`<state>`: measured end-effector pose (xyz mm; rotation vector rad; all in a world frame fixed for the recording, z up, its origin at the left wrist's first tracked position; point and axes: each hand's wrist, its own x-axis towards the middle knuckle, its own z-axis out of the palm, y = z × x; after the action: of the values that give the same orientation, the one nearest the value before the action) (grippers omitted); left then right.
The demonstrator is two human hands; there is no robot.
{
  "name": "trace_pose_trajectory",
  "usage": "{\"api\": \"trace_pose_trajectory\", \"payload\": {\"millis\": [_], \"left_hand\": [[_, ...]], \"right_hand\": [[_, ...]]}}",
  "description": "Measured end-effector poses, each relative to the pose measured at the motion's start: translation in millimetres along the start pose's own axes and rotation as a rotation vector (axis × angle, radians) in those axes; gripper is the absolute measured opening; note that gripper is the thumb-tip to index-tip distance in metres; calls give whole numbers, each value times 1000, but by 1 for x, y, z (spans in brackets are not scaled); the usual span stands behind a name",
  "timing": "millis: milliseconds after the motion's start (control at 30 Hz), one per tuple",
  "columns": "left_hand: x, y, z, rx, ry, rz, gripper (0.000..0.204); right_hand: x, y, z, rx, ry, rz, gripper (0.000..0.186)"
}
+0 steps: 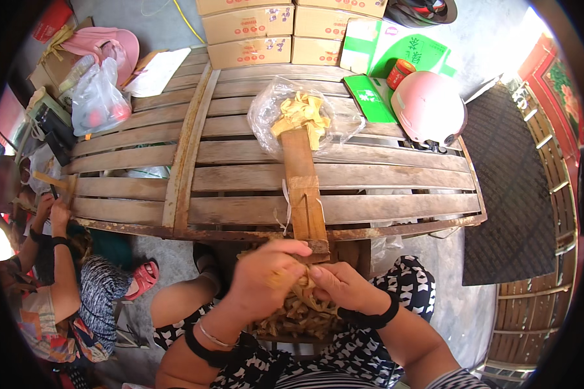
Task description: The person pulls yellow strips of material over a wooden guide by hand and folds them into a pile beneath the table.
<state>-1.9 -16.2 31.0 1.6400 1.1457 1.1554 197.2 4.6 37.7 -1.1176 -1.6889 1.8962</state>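
My left hand [266, 279], partly smeared by motion, is closed on a yellowish-brown strip [303, 282] whose kind I cannot make out. Opposite it, my right hand [347, 286] pinches the same strip between thumb and fingers. Both hands meet just below the near end of a wooden board [298, 172], which juts over the table's front edge. Beneath them, many brown, knotted-looking pieces [298, 318] lie heaped in front of my lap. Pale yellow strips [303, 113] rest in an open clear plastic bag [261, 129] at the board's far end.
The slatted wooden table [240, 175] has a rusty metal edge. Cardboard boxes [250, 23] are stacked behind it. A pink helmet [429, 107] and a red can [401, 72] stand at right. Plastic bags [97, 97] lie at left, where another person's hands [53, 209] work.
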Motion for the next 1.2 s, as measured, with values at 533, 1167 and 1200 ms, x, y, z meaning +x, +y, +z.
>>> {"api": "trace_pose_trajectory", "payload": {"millis": [533, 1167, 1200], "left_hand": [[6, -12, 2, -767, -102, -557, 20], [13, -38, 10, -661, 116, -484, 12], [13, -40, 9, -639, 108, -479, 12]], "right_hand": [[9, -9, -5, 293, -52, 270, 38], [10, 2, -24, 258, 177, 173, 19], [11, 0, -25, 190, 183, 146, 18]]}}
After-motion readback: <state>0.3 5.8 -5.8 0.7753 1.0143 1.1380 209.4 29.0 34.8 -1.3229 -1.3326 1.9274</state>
